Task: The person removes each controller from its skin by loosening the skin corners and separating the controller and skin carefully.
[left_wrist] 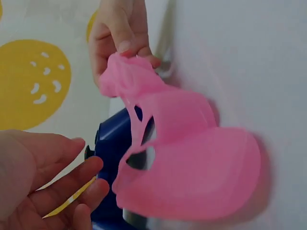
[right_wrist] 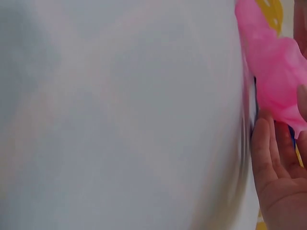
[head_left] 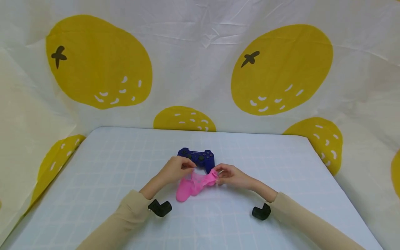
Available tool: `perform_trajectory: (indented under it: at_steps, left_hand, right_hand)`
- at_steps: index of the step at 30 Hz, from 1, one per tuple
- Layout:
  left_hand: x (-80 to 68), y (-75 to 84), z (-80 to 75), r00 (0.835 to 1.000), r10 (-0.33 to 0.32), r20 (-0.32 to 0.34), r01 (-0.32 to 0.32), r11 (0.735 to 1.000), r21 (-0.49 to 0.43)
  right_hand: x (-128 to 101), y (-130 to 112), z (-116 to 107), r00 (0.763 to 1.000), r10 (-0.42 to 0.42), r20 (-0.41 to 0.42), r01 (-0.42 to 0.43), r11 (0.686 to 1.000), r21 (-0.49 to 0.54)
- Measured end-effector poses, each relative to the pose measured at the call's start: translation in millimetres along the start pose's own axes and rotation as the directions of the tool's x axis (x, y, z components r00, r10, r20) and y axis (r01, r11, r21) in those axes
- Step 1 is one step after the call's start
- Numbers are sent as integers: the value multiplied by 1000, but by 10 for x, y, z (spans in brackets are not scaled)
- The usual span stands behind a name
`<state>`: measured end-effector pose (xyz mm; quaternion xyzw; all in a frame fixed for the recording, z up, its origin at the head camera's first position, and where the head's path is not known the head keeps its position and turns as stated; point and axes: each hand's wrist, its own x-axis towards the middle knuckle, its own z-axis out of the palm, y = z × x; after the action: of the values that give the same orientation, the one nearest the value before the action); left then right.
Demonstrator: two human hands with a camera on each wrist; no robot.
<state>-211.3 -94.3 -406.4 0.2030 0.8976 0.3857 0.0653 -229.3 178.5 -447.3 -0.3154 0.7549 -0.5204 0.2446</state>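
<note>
A soft pink silicone controller cover (head_left: 197, 184) with cut-out openings hangs low over the table, in front of a dark blue game controller (head_left: 208, 160). My right hand (head_left: 233, 177) pinches the cover's bunched end between thumb and fingers. In the left wrist view the wide rounded end of the cover (left_wrist: 201, 177) spreads out toward the camera. My left hand (head_left: 175, 169) is beside the cover's left side; in its wrist view the loosely bent fingers (left_wrist: 88, 168) are apart from the pink material. Part of the controller (left_wrist: 112, 139) is hidden behind the cover.
A white table (head_left: 125, 156) with a faint grid pattern lies beneath. Behind it hangs a white cloth (head_left: 190, 69) printed with yellow fruit shapes. Black wrist-worn pieces (head_left: 160, 208) sit at both sleeve cuffs.
</note>
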Motion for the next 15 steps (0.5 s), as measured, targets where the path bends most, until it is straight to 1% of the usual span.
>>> perform_trajectory:
  at_steps: [1, 3, 5, 7, 11, 15]
  left_hand:
    - [28, 28, 20, 999, 29, 28, -28, 999, -22]
    - [80, 66, 68, 994, 67, 88, -62, 996, -58]
    - [119, 82, 115, 988, 77, 137, -67, 995, -74]
    - [147, 74, 153, 981, 81, 175, -70, 995, -69]
    - [174, 31, 196, 973, 93, 213, -85, 995, -45]
    - [193, 17, 211, 965, 113, 235, -109, 994, -30]
  right_hand:
    - [-4, 0, -1, 1000, 1, -4, -1, 1000, 5]
    - [-10, -2, -2, 1000, -2, -12, 2, 1000, 20]
    - [-14, -5, 5, 1000, -3, -18, 4, 999, 37]
    - [-20, -10, 14, 1000, -9, -23, 10, 999, 46]
    - [-31, -9, 33, 999, 6, -34, -5, 999, 36]
    - [-51, -6, 39, 998, 32, -52, -31, 999, 22]
